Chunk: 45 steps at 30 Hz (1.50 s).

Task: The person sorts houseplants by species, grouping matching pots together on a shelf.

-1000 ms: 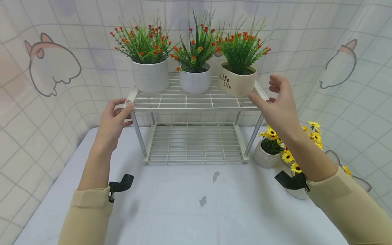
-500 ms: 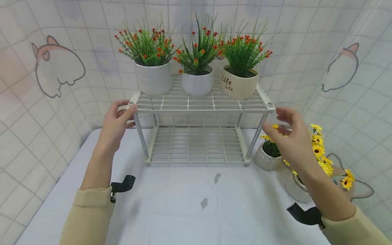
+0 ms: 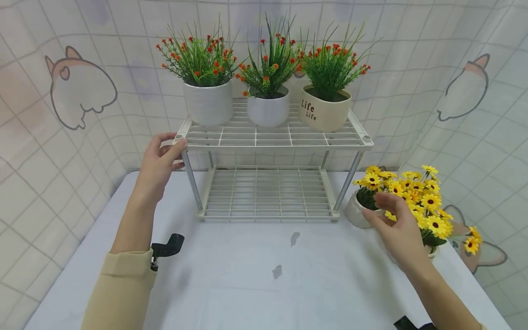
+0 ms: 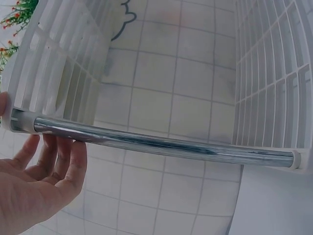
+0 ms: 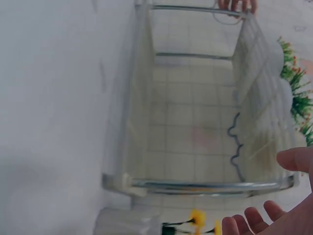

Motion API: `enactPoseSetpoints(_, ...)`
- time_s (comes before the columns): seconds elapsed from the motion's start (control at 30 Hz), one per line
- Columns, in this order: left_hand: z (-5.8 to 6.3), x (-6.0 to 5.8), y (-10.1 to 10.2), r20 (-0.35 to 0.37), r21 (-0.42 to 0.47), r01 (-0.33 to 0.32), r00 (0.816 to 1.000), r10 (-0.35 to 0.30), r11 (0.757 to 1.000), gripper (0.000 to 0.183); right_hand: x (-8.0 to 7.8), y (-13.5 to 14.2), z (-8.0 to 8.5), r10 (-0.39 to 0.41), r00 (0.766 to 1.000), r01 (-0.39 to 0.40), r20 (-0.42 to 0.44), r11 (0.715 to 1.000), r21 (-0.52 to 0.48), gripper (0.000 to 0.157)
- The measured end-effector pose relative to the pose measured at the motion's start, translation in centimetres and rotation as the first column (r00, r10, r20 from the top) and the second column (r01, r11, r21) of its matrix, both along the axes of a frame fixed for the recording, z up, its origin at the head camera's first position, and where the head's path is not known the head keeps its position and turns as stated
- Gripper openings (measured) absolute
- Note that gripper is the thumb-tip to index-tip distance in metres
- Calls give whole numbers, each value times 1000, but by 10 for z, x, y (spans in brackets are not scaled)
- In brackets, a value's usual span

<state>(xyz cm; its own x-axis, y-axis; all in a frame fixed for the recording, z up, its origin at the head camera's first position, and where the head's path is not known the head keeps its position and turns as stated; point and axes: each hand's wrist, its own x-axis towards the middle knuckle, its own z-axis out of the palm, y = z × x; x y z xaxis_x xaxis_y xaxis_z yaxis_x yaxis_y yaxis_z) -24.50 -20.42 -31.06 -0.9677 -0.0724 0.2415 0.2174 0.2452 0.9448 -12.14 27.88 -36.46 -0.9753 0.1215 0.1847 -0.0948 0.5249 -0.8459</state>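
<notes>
A two-tier white wire rack (image 3: 272,147) with silver poles stands on the table. My left hand (image 3: 158,167) holds its front-left top corner, thumb above; in the left wrist view the fingers (image 4: 73,166) bend up against the silver pole (image 4: 161,147). My right hand (image 3: 397,229) holds nothing, its fingers loosely curved, in front of the yellow flowers (image 3: 429,201) at the right. On the top shelf are a textured white pot (image 3: 209,105), a smaller white pot (image 3: 268,110) and a cream "Life" pot (image 3: 325,112), all with red-flowered plants.
A small white pot (image 3: 357,213) with yellow flowers stands beside the rack's right front foot. More yellow blooms, partly behind my right hand, stand nearer the table's right side. The white tabletop (image 3: 231,270) has grey patches. A tile-patterned curtain (image 3: 140,27) surrounds the table.
My right hand has moved from beside the cream pot down and to the right, away from the rack, to the yellow flowers. The left hand keeps its hold on the corner.
</notes>
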Motion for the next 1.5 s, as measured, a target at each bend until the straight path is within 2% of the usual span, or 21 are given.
enactPoseSetpoints(0.17, -1, 1, 1, 7, 16, 14, 1000, -14, 1000, 63, 4, 13, -19, -77, 991, 77, 111, 997, 0, 70)
enactPoseSetpoints(0.27, -1, 0, 1, -1, 14, 15, 1000, -15, 1000, 63, 10, 20, -27, -129, 983, 129, 130, 992, 14, 72)
enactPoseSetpoints(0.43, -1, 0, 1, -11, 5, 11, 1000, -11, 1000, 62, 24, 31, -40, -140, 985, 145, 100, 989, -41, 53)
enactPoseSetpoints(0.57, 0, 1, 1, 0, 12, 6, 1000, -6, 1000, 63, 35, 39, -47, -155, 980, 168, 122, 981, -98, 39)
enactPoseSetpoints(0.67, 1, 2, 0, 4, 18, 0, 1000, -1, 1000, 64, 42, 44, -52, -202, 962, 220, 181, 972, -84, 38)
enactPoseSetpoints(0.8, 1, 3, -1, 6, 6, -6, 1000, 6, 1000, 65, 48, 49, -59, -284, 922, 306, 264, 951, -44, 37)
enactPoseSetpoints(0.87, 1, 3, -1, 9, 0, -8, 1000, 8, 1000, 65, 50, 51, -62, -337, 897, 364, 285, 930, -46, 36)
enactPoseSetpoints(0.93, 0, 3, -1, 11, -3, -8, 1000, 8, 1000, 65, 52, 52, -65, -409, 864, 441, 294, 896, -48, 33)
enactPoseSetpoints(1.07, -1, 2, -1, 14, 15, -1, 1000, 1, 1000, 65, 52, 54, -71, -569, 768, 613, 292, 786, -80, 31)
enactPoseSetpoints(1.13, -1, 1, -1, 12, 19, -1, 1000, 1, 1000, 65, 51, 57, -75, -625, 722, 672, 296, 736, -85, 42)
enactPoseSetpoints(1.17, -1, 1, -1, 10, 20, -1, 1000, 1, 1000, 65, 50, 60, -77, -637, 708, 688, 305, 719, -97, 50)
enactPoseSetpoints(1.3, 0, 2, -1, 8, 11, -8, 1000, 8, 1000, 66, 38, 77, -99, -633, 682, 715, 366, 683, -152, 85)
enactPoseSetpoints(1.47, 0, 1, 0, 10, 15, -3, 1000, 2, 1000, 65, 17, 106, -138, -619, 678, 728, 396, 640, -246, 104)
enactPoseSetpoints(1.5, 0, 1, 1, 9, 14, -1, 1000, 1, 1000, 65, 13, 111, -144, -618, 684, 725, 389, 635, -266, 107)
